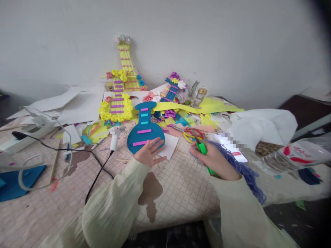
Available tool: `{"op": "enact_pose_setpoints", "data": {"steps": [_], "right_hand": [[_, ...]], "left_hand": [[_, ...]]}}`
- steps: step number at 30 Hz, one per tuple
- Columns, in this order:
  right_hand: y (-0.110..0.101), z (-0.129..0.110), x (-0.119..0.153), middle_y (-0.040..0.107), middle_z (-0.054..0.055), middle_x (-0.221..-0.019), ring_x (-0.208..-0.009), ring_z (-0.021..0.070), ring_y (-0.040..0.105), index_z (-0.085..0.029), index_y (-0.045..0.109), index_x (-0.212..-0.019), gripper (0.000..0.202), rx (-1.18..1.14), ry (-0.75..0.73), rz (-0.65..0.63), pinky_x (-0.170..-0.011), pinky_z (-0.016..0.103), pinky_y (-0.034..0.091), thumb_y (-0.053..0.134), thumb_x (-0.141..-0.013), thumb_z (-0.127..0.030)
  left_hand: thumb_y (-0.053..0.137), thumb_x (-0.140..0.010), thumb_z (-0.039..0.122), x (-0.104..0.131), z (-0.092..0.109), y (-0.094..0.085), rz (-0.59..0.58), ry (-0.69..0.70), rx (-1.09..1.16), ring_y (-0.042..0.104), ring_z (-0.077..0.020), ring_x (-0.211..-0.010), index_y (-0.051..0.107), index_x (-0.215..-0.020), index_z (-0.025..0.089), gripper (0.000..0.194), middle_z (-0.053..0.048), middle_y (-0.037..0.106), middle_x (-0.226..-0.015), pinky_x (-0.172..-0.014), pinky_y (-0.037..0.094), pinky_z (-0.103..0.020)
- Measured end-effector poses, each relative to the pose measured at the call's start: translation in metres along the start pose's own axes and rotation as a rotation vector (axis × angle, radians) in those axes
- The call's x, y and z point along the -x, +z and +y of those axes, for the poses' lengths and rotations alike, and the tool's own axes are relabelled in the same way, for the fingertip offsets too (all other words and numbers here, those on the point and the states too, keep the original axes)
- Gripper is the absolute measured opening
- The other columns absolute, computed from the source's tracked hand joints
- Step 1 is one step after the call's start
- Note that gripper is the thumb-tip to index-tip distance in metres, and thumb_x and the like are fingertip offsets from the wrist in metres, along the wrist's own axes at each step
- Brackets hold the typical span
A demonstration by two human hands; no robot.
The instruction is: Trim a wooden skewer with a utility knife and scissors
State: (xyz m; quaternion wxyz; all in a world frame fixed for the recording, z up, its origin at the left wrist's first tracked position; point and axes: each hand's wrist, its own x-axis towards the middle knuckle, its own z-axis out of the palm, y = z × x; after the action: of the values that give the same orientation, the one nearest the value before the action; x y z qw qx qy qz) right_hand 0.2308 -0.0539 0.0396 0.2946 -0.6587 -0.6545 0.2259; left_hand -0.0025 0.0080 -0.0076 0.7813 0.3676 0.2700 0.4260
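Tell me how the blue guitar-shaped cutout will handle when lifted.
The blue cutout looks like a thin, flat sheet, so it should feel light for its size. It would probably flex most at the narrow neck, between its wider ends. A sideways push would likely slide it rather than roll it, given its flat shape.

The left hand (150, 151), palm up and fingers spread, is at the lower edge of a blue instrument-shaped cutout (146, 135) with pink and turquoise strips. The right hand (216, 159) grips a green-handled tool (202, 148) beside blue-purple yarn (243, 169). A white glue gun (114, 137) lies left of the cutout; yellow flower-trimmed instrument models (118, 98) stand behind it, near the wall (165, 44).
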Motion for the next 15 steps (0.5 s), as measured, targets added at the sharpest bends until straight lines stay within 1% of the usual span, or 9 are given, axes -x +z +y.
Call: {"op": "enact_pose_setpoints", "data": {"steps": [1,3,5,6,8,9,11,13,15], "right_hand": [[0.002,0.001,0.004,0.057,-0.001,-0.065,-0.055,0.0124,0.054,-0.018,0.051,-0.094,0.029,0.033,-0.026,-0.026,-0.051,0.023,0.042,0.049,-0.077,-0.041],[0.008,0.005,0.013,0.061,0.002,-0.077,-0.068,0.0150,0.057,-0.018,0.054,-0.094,0.025,0.103,-0.088,-0.089,-0.062,0.026,0.044,0.052,-0.075,-0.034],[0.018,0.009,0.021,0.062,0.003,-0.083,-0.075,0.0167,0.058,-0.019,0.058,-0.091,0.020,0.161,-0.143,-0.150,-0.069,0.028,0.044,0.052,-0.075,-0.029],[0.023,0.012,0.024,0.063,0.004,-0.084,-0.078,0.0177,0.058,-0.020,0.059,-0.092,0.021,0.183,-0.159,-0.163,-0.072,0.029,0.044,0.052,-0.075,-0.028],[0.034,0.020,0.028,0.062,0.006,-0.089,-0.085,0.0206,0.058,-0.021,0.060,-0.099,0.027,0.229,-0.175,-0.157,-0.077,0.032,0.044,0.054,-0.074,-0.027],[0.038,0.024,0.029,0.061,0.008,-0.092,-0.088,0.0223,0.057,-0.021,0.059,-0.104,0.031,0.253,-0.176,-0.140,-0.078,0.034,0.043,0.055,-0.073,-0.027],[0.041,0.031,0.030,0.060,0.010,-0.093,-0.090,0.0252,0.057,-0.021,0.058,-0.108,0.036,0.294,-0.175,-0.099,-0.079,0.038,0.043,0.056,-0.073,-0.028],[0.039,0.028,0.032,0.059,0.011,-0.091,-0.089,0.0271,0.056,-0.019,0.059,-0.106,0.034,0.322,-0.179,-0.056,-0.080,0.042,0.043,0.056,-0.073,-0.029],[0.037,0.011,0.039,0.058,0.012,-0.094,-0.092,0.0274,0.054,-0.018,0.059,-0.105,0.032,0.332,-0.192,0.000,-0.083,0.044,0.042,0.052,-0.077,-0.031]], "left_hand": [[0.050,-0.076,0.051,0.000,0.001,-0.002,-0.014,-0.032,0.026,0.055,-0.0256,-0.102,0.064,-0.088,0.019,0.037,-0.008,0.060,-0.110,-0.077,0.047,-0.042],[0.055,-0.076,0.046,0.004,0.003,-0.005,-0.028,-0.028,0.015,0.061,-0.0199,-0.081,0.063,-0.062,0.013,0.036,-0.007,0.067,-0.081,-0.076,0.048,-0.035],[0.059,-0.075,0.040,0.012,0.005,-0.006,-0.043,-0.005,0.011,0.061,-0.0137,-0.062,0.059,-0.053,0.013,0.034,-0.003,0.063,-0.058,-0.074,0.049,-0.031],[0.059,-0.076,0.038,0.017,0.006,-0.005,-0.045,0.000,0.014,0.061,-0.0126,-0.059,0.061,-0.058,0.014,0.030,-0.001,0.063,-0.058,-0.075,0.049,-0.031],[0.056,-0.078,0.036,0.028,0.008,-0.002,-0.054,0.001,0.025,0.064,-0.0147,-0.072,0.064,-0.080,0.019,0.019,-0.002,0.068,-0.082,-0.081,0.048,-0.034],[0.053,-0.079,0.038,0.032,0.010,0.000,-0.069,-0.002,0.029,0.063,-0.0173,-0.086,0.061,-0.094,0.023,0.022,-0.003,0.065,-0.101,-0.085,0.047,-0.037],[0.041,-0.083,0.047,0.039,0.012,0.005,-0.108,-0.017,0.019,0.051,-0.0222,-0.111,0.048,-0.115,0.029,0.037,-0.002,0.046,-0.130,-0.090,0.043,-0.043],[0.022,-0.084,0.057,0.042,0.014,0.008,-0.141,-0.039,-0.002,0.037,-0.0245,-0.123,0.039,-0.124,0.027,0.053,-0.004,0.031,-0.139,-0.094,0.039,-0.045],[0.009,-0.083,0.060,0.043,0.011,0.012,-0.147,-0.050,-0.025,0.033,-0.0253,-0.125,0.034,-0.128,0.021,0.064,-0.007,0.027,-0.141,-0.096,0.038,-0.045]]}}
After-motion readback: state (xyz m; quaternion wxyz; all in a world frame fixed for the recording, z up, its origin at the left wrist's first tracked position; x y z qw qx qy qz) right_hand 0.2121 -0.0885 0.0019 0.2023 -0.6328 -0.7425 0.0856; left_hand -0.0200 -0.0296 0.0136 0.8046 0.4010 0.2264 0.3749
